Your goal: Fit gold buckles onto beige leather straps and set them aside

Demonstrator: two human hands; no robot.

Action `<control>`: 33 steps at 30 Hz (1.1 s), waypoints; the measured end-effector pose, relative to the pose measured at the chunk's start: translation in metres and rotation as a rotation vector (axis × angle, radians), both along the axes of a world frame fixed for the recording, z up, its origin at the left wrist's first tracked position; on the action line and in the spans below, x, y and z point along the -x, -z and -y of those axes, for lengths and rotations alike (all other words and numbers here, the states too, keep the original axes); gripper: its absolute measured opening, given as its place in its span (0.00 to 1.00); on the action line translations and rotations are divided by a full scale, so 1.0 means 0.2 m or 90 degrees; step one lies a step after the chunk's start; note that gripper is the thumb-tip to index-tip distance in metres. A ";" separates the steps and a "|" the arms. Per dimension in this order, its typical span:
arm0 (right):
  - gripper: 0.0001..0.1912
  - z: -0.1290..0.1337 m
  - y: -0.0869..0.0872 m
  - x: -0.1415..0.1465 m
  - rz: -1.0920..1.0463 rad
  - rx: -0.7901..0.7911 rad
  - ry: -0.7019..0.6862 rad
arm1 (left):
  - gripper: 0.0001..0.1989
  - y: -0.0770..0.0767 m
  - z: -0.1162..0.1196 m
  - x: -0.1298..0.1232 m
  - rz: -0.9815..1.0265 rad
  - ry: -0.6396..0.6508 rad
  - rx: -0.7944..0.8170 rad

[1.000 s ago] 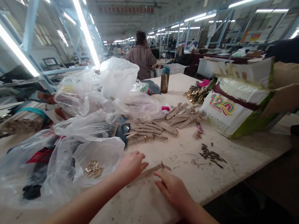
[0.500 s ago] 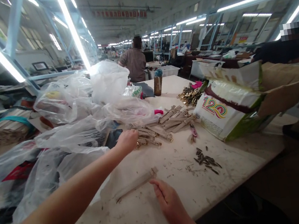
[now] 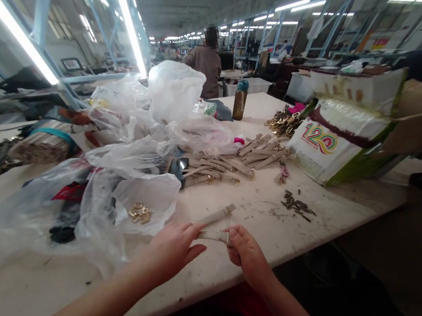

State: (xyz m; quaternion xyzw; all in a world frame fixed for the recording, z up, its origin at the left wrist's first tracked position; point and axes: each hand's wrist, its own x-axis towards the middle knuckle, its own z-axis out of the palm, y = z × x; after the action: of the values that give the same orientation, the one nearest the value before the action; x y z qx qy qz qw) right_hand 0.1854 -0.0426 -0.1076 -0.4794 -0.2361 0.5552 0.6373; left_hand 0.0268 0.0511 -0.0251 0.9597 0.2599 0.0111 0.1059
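A short beige strap with a metal end is pinched between the left hand and right hand, just above the near edge of the tabletop. A second strap lies just beyond, more straps are piled further back, and gold buckles rest on a plastic bag.

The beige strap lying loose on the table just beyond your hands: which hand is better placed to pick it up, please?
Probably the left hand: its fingertips lie beside the loose strap. The right hand pinches the metal end of another strap.
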 end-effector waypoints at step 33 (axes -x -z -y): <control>0.30 0.18 0.03 0.14 0.065 -0.003 -0.302 | 0.07 -0.09 0.22 0.04 -0.018 0.090 0.211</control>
State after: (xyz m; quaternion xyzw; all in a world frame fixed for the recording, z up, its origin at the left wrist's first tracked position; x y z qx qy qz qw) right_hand 0.1564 -0.0778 -0.1140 -0.4366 -0.3752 0.6641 0.4772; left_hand 0.0179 0.0073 -0.0080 0.9451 0.1913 -0.0528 0.2595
